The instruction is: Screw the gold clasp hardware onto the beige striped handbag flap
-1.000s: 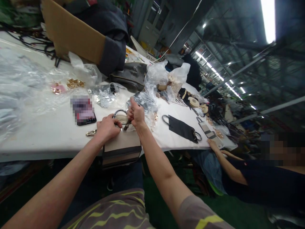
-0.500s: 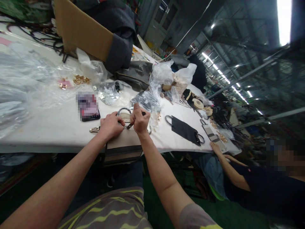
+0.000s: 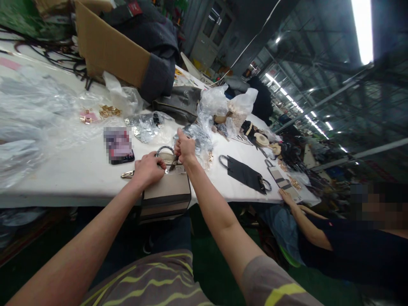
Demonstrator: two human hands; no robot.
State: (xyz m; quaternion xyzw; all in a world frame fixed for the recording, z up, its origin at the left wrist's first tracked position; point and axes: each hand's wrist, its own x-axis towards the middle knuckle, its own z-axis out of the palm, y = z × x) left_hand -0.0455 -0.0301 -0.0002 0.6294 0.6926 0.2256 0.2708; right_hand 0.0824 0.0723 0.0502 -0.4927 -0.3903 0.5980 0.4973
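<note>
A beige handbag with dark trim (image 3: 165, 189) lies at the table's front edge, its round dark handle (image 3: 165, 148) standing up. My left hand (image 3: 149, 169) is closed on the bag's upper edge, fingertips at the foot of the handle. Beside it, my right hand (image 3: 185, 148) is a fist around a dark narrow hand tool (image 3: 174, 164), whose tip points down at the bag's top edge. The fist hides most of the tool, so its exact kind does not show. A metal clip-like piece (image 3: 128, 174) lies left of my left hand.
A phone (image 3: 119, 145) lies to the left, with plastic bags (image 3: 38, 114) beyond. Gold hardware (image 3: 110, 111) and a cardboard box (image 3: 111, 51) are behind. At right lies a black bag (image 3: 247, 174); a co-worker's hand (image 3: 287, 197) rests by a striped bag (image 3: 280, 176).
My right hand has risen slightly and tilted back, with the tool still at the bag's top edge. My left hand stays on the bag. The view has shifted slightly.
</note>
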